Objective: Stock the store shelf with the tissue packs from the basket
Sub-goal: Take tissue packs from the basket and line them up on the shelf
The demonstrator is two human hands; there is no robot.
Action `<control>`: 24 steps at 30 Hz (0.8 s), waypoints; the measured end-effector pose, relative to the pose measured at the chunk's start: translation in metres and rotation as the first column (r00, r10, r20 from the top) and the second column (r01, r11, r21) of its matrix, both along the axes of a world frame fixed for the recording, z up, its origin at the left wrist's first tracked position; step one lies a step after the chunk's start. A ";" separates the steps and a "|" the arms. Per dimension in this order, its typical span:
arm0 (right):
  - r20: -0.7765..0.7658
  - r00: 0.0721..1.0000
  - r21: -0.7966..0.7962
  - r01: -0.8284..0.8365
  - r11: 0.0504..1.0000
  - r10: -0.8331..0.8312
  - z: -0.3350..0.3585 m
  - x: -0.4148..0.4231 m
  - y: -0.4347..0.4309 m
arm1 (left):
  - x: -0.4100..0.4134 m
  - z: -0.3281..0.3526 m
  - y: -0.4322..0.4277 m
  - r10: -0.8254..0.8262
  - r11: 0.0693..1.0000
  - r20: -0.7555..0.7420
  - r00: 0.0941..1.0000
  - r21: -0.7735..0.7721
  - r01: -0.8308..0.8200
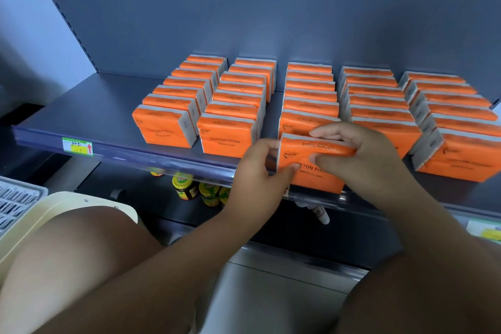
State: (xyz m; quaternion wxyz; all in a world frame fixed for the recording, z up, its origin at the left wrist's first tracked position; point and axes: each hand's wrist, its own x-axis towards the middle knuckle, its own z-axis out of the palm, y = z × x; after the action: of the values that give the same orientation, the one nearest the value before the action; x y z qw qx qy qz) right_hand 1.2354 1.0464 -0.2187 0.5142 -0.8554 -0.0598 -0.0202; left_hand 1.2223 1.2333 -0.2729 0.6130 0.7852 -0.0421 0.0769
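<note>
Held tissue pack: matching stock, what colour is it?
Orange tissue pack, black lettering; head view.

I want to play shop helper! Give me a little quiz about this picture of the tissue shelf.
1. True or false: both the left hand and the right hand hold the front tissue pack.
2. That pack is at the front of which row on the shelf? A) leftmost B) middle C) rightmost
3. Fill in: on the level below stand small ____ with yellow lids.

Key: 1 true; 2 B; 3 jars.
</note>
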 end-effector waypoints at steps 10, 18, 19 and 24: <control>-0.095 0.963 0.063 0.257 0.964 -0.251 -0.008 -0.002 0.002 | 0.013 0.002 -0.005 0.085 0.996 0.022 0.996 0.000 -0.085; -0.181 0.910 0.179 0.405 0.897 -0.374 -0.022 0.000 0.008 | 0.020 -0.006 -0.008 0.121 0.991 0.025 0.992 0.049 -0.122; -0.198 0.908 0.206 0.407 0.890 -0.369 -0.023 0.000 0.009 | 0.020 -0.007 -0.008 0.120 0.991 0.018 0.993 0.050 -0.121; -0.250 0.901 0.259 0.415 0.872 -0.354 -0.022 0.001 0.011 | 0.023 -0.008 -0.010 0.124 0.990 -0.024 0.992 0.066 -0.122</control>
State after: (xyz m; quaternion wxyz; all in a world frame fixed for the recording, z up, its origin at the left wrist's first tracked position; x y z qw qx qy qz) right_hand 1.2362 1.0576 -0.2407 0.6291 -0.7577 0.1669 -0.0477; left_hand 1.2456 1.2238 -0.2811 0.5821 0.8066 0.0125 0.1021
